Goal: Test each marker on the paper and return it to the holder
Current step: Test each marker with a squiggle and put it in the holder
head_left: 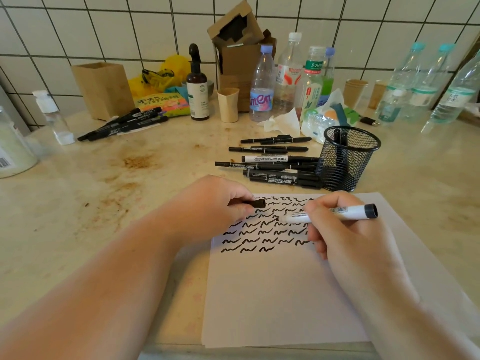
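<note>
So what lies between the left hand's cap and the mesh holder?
In the head view, the paper's scribbled top edge and a loose row of black markers lie between the cap and the mesh holder.

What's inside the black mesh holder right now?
Two black markers stand inside the mesh holder, their ends just below the rim. The dense mesh hides whether anything lies at the bottom.

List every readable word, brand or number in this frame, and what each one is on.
"WHITEBOARD": white-barrelled marker in the pile.
"TWIN MARKER": black marker nearest the paper.
"东方树叶": green-labelled bottle.
Print on the marker in the right hand, the pump bottle and the other bottles: too blurred.
</note>
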